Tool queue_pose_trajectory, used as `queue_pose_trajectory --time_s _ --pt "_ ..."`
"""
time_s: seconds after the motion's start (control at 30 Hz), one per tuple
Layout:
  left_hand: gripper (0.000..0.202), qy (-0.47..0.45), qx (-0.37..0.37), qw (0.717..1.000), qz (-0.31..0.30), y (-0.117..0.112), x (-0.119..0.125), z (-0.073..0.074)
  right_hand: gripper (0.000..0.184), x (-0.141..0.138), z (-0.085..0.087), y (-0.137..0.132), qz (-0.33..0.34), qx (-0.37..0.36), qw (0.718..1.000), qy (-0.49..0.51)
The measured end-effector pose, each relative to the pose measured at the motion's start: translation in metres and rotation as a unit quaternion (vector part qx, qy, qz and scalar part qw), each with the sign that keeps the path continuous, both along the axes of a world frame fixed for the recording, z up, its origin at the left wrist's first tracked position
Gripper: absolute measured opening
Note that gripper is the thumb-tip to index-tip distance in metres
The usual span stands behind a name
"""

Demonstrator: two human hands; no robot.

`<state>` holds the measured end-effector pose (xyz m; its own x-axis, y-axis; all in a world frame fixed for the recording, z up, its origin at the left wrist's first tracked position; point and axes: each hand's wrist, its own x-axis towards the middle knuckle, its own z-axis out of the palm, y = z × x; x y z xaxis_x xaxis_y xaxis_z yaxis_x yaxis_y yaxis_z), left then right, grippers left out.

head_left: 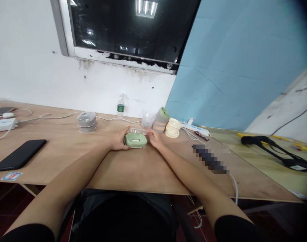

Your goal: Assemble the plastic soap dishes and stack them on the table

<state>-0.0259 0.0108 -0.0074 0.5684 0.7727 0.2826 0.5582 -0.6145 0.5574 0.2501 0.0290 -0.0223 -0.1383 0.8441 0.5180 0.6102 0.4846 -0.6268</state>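
A light green food container (135,143) with a small pale slot on its top lies on the wooden table in front of me. Against its far side shows the rim of a clear plastic piece (137,130); whether the two are joined I cannot tell. My left hand (118,139) clasps the left end, thumb at the near side and fingers behind. From the right, my right hand (155,138) holds the other end with its fingertips, close to the clear rim. Behind my right hand stand stacked grey and green containers (160,121) and a stack of cream lids (172,127).
Grey stacked containers (87,122) and a black phone (20,154) are to the left. A plastic bottle (120,106) stands by the wall, near clear cups (147,119). Cables and a power strip (197,129) run along the back. A black strap-like item (277,153) lies far right.
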Motion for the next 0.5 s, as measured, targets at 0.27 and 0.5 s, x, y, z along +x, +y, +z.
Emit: queue_pose_trajectory --time_s 0.27,0.5 --pt "0.12 0.024 -0.006 1.0 0.017 -0.001 -0.003 0.001 0.061 0.008 0.0 -0.002 0.078 -0.035 0.995 -0.059" --pt "0.129 0.023 -0.009 0.999 0.033 0.003 -0.008 0.001 0.027 -0.001 0.009 -0.005 0.009 -0.008 0.999 0.052"
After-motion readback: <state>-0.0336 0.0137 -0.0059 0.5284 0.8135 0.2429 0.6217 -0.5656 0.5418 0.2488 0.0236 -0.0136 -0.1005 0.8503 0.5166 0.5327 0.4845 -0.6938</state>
